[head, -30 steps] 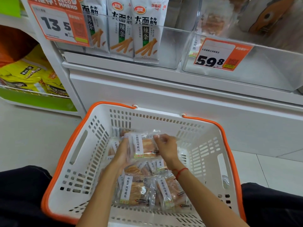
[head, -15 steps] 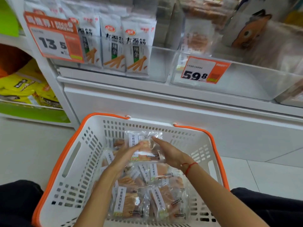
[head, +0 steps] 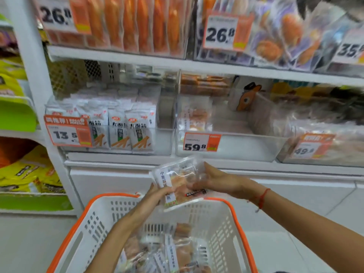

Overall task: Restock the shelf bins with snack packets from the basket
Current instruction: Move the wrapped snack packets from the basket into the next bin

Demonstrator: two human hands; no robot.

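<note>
Both hands hold a small stack of clear snack packets (head: 178, 181) with white labels and orange contents, above the far rim of the white basket with orange trim (head: 92, 219). My left hand (head: 155, 196) grips the stack's lower left edge. My right hand (head: 211, 180) holds its right side, fingers behind the plastic. More of the same packets (head: 173, 251) lie in the basket bottom. Just above the stack is a clear shelf bin (head: 236, 150) with a 59.8 price tag (head: 201, 142); a few similar packets (head: 194, 119) stand at its left.
The neighbouring left bin holds white spicy-strip packets (head: 122, 131) behind a 13.5 tag. A bin with a 49.8 tag (head: 313, 146) stands to the right. Upper shelves carry orange packs under 26.8 tags. Yellow bags (head: 29, 174) fill a side rack on the left.
Both hands have lifted the packets out of the basket and up to its far rim, toward the shelf. My view has tilted upward, bringing the higher shelves into sight.
</note>
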